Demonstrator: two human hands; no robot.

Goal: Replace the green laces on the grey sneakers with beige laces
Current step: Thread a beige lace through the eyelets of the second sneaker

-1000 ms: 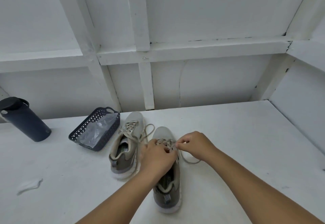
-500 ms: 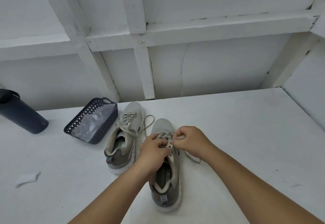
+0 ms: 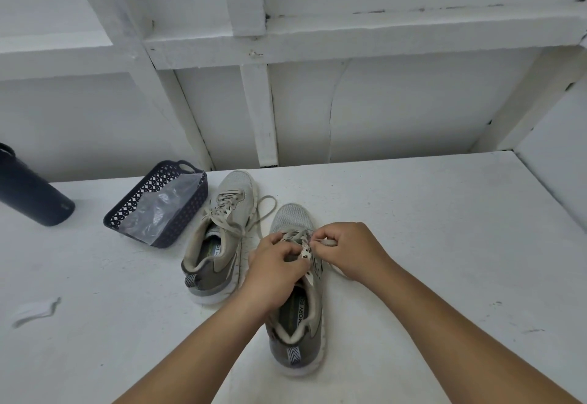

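Head view: both hands — left hand (image 3: 279, 264), right hand (image 3: 346, 249) — pinch the beige lace (image 3: 306, 249) over the near sneaker (image 3: 297, 308). We'd keep tension even — flat, untwisted.

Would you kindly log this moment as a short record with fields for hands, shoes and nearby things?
left hand: pinches the beige lace over the near sneaker
right hand: pinches the same lace
far sneaker: laced in beige, ends loose on the table
basket: dark, holds a clear plastic bag
bottle: dark, far left
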